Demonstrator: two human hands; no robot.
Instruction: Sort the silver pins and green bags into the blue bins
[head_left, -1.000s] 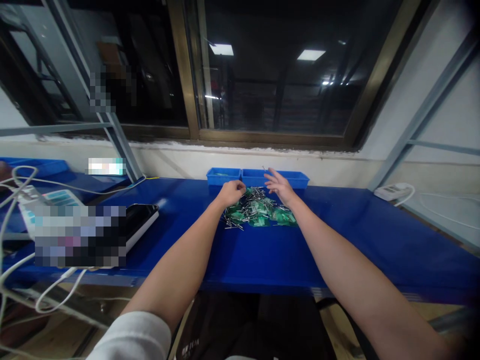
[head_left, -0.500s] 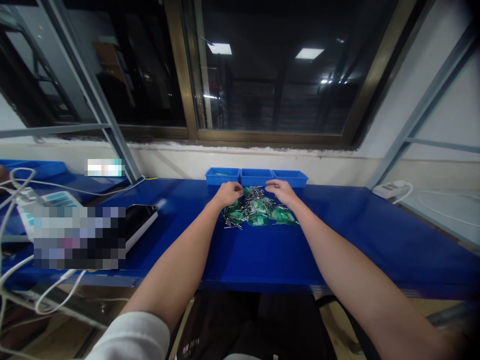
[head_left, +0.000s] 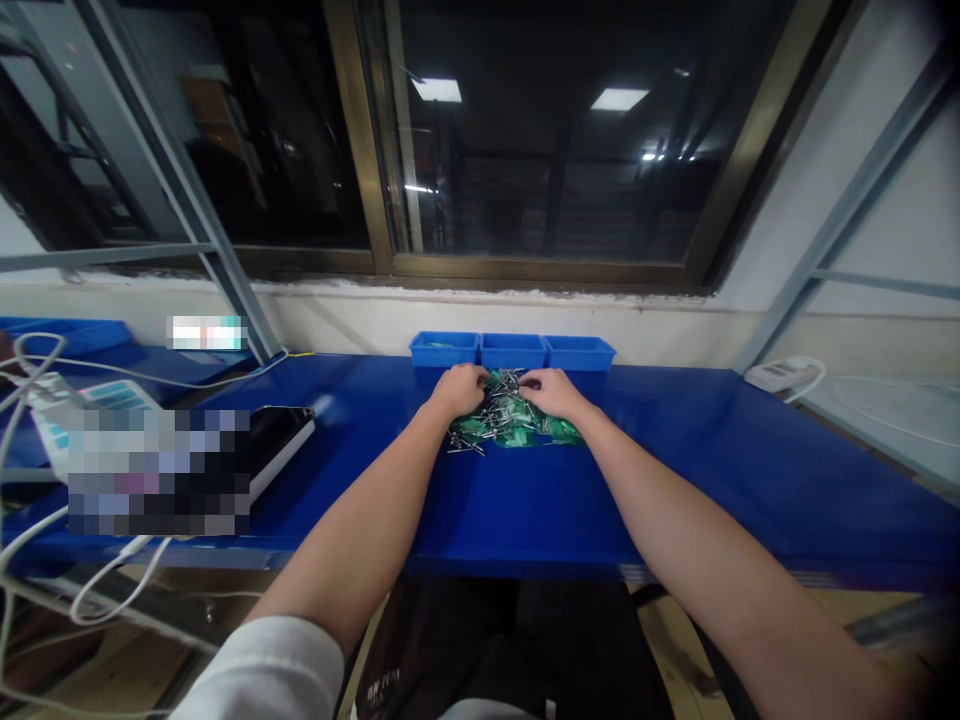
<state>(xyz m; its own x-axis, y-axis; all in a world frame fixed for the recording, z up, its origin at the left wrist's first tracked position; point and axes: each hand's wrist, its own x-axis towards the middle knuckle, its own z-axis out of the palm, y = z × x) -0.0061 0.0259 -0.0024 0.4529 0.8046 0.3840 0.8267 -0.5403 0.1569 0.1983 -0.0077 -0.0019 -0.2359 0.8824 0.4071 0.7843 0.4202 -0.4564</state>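
Note:
A loose heap of thin silvery metal rods (head_left: 491, 415) lies on the blue table, mixed with small green plastic bags (head_left: 517, 432). At the heap's left edge is my left hand (head_left: 459, 390), its fingers curled in towards the thumb; whatever they grip is too small to make out. My right hand (head_left: 553, 391) reaches in from the opposite side, with a gap showing between its thumb and bent fingers and its fingertips at the upper right of the rods. Both hands partly cover the heap.
Three joined blue bins (head_left: 513, 350) stand behind the heap against the wall. On the left are a black and white device (head_left: 281, 440), partly blurred out, and white cables (head_left: 30, 340). A white power strip (head_left: 780, 375) lies at the right end of the blue table (head_left: 517, 510).
My right hand has moved left and inward, onto the upper right of the heap. My left hand has shifted slightly right and stays at the left edge.

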